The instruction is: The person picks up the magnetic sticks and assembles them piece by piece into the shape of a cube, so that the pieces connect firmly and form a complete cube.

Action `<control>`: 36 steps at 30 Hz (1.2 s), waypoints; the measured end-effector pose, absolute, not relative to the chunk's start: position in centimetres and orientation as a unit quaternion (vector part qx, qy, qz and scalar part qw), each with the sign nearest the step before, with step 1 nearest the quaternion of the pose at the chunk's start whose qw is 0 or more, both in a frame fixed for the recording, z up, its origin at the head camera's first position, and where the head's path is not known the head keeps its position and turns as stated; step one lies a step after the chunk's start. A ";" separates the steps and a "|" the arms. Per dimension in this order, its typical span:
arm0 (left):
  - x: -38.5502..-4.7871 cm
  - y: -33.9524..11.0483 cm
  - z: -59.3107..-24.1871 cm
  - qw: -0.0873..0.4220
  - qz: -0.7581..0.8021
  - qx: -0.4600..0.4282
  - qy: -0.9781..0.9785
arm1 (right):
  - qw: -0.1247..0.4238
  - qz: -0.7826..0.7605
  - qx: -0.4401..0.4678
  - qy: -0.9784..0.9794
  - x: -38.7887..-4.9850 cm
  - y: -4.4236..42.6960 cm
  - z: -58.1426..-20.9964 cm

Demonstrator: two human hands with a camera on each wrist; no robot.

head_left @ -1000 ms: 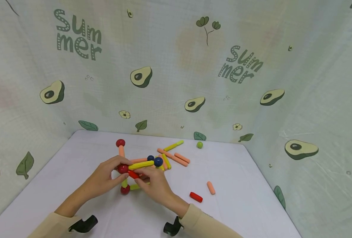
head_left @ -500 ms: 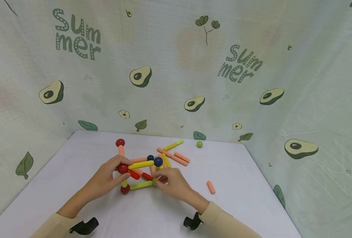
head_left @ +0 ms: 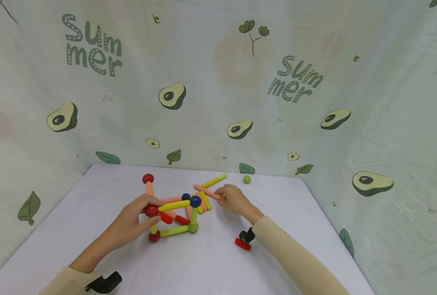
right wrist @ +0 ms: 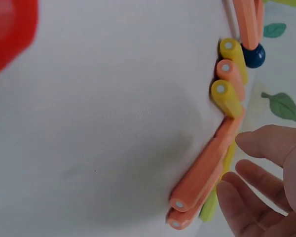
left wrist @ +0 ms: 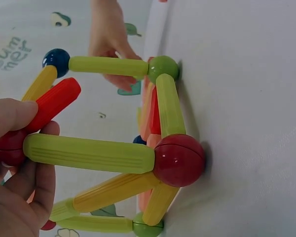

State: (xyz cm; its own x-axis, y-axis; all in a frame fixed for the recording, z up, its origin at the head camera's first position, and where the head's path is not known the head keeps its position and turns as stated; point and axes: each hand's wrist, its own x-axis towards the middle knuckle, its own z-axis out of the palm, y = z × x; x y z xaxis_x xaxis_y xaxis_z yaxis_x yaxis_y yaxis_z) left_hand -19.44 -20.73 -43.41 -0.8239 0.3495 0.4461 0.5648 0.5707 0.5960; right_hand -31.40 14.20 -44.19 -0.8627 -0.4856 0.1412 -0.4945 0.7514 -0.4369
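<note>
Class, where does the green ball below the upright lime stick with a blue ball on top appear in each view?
Head: the green ball is left of centre, below mid-height, under the lime stick and blue ball.
Left wrist: upper middle; the stick runs leftward to the blue ball.
Right wrist: not visible.
Shared landmark: the right hand, also upper left and lower right in the wrist views, respectively.

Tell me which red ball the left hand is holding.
The middle red ball in the head view, held by the left hand; the lowest touches the table, the topmost tops an orange stick.
</note>
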 end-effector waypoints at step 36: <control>-19.6 -20.8 -43.4 0.139 -0.384 -0.258 -0.876 | -0.050 0.107 0.312 -0.943 -32.3 15.4 -44.8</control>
State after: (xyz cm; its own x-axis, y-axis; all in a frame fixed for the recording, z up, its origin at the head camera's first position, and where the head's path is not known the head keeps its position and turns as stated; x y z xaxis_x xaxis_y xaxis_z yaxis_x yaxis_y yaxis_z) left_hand -19.56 -20.76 -43.39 -0.8278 0.3458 0.4418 0.5592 0.5721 0.5999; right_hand -32.28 15.40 -44.76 -0.8002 -0.5991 -0.0283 -0.5776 0.7825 -0.2326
